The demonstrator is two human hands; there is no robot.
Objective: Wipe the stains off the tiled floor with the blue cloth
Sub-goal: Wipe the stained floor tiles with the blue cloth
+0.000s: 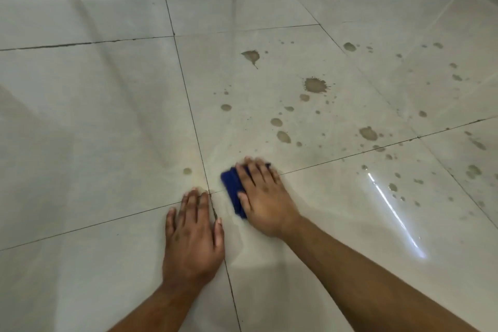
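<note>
Right hand [262, 197] presses flat, fingers straight, on blue cloth [232, 188] showing at its left edge

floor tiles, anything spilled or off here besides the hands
Yes. Brown splatter stains dot the floor tiles ahead and right of the blue cloth, the largest a starburst blot. One lone spot sits left of the cloth, beyond the left hand. The right hand presses the cloth flat.

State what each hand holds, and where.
Right hand presses flat on the blue cloth, covering its right side. Left hand holds nothing, resting on floor.
</note>
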